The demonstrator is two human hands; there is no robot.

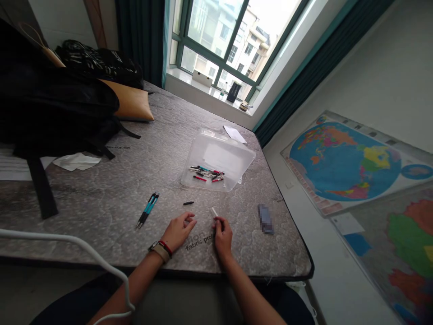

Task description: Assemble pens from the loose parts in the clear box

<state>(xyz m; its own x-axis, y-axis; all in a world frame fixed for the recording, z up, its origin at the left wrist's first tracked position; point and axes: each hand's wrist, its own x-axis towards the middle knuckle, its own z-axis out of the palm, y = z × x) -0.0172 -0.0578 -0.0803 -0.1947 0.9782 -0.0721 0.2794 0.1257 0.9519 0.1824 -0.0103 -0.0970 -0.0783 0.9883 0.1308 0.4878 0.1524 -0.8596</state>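
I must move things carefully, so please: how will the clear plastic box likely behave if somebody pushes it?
The clear plastic box is probably light for its size, since its see-through walls look thin. With its broad base, it seems more apt to slide than tip. The slim pen-like pieces inside may shift or roll, as they lie loose.

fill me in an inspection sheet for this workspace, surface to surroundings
Surface: grey quilted top, printed lettering near the hands.
Job's things: two teal-and-black pens side by side; small black piece beyond the left hand; clear plastic box holding slim pen-like pieces.
Clutter: black bag, crumpled paper, blurred dark item at right, identity unclear.
Hands: left appears empty, loosely curled; right holds a slim whitish piece.
Cables: white cable crosses the lower left foreground.
Surroundings: window ahead, world map on the right wall.
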